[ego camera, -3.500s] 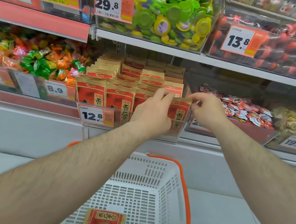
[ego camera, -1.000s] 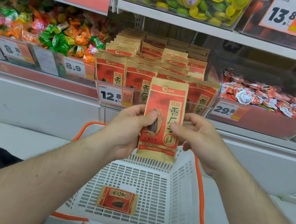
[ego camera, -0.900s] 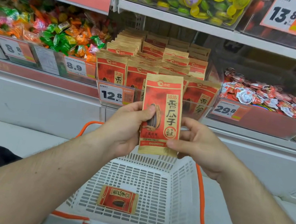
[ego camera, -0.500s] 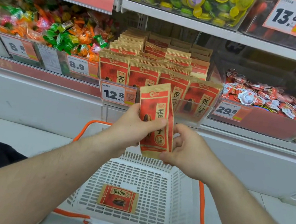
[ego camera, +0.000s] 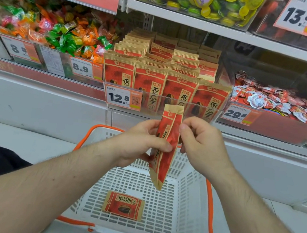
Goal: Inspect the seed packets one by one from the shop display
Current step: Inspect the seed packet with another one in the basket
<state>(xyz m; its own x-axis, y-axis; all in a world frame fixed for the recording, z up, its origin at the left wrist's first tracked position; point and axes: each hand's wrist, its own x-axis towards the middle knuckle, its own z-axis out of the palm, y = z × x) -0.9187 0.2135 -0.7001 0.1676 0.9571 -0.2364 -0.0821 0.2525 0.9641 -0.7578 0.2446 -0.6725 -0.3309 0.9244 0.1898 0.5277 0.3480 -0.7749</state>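
Observation:
A red and tan seed packet (ego camera: 162, 163) hangs almost edge-on above the basket. My left hand (ego camera: 138, 144) grips its left side, thumb across the front. My right hand (ego camera: 202, 143) is at its right edge with curled fingers; whether they touch the packet I cannot tell. Rows of the same packets (ego camera: 165, 86) stand upright in the clear display bin (ego camera: 216, 114) straight ahead. One more seed packet (ego camera: 123, 205) lies flat on the floor of the white basket (ego camera: 187, 191).
The basket has an orange rim and sits below the shelf. A bin of coloured candy (ego camera: 58, 30) is to the left, a bin of small round sealed cups (ego camera: 278, 103) to the right. Price tags (ego camera: 123, 98) hang on the bin fronts. More bins fill the shelf above.
The packet came out of the display into both hands, was held face-on, then turned until it is nearly edge-on and lower over the basket.

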